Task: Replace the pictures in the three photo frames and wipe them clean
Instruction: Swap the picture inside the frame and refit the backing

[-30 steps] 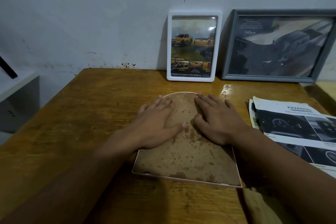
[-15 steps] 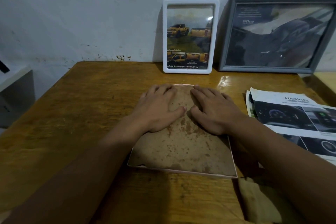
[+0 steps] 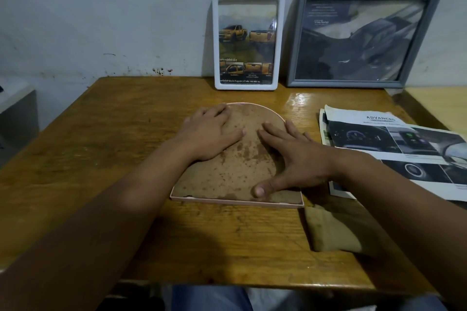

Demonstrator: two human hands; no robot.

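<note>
An arch-topped pink photo frame [image 3: 235, 201] lies face down in the middle of the wooden table [image 3: 101, 149], its stained brown backing board [image 3: 242, 159] facing up. My left hand [image 3: 211, 134] presses flat on the board's upper left. My right hand [image 3: 290, 159] lies spread over the right half, thumb near the bottom edge. A white frame [image 3: 249, 41] with yellow truck pictures and a grey frame [image 3: 358, 38] with a dark picture lean against the wall behind.
Printed car brochure sheets [image 3: 394, 149] lie at the right of the table. A folded tan cloth [image 3: 331, 230] sits just below the pink frame's right corner. A paler surface [image 3: 439, 103] adjoins the table on the far right.
My right hand has slid down and to the right over the backing board, its thumb now near the bottom edge. My left hand has stayed at the upper left. The camera pulled back a little.
</note>
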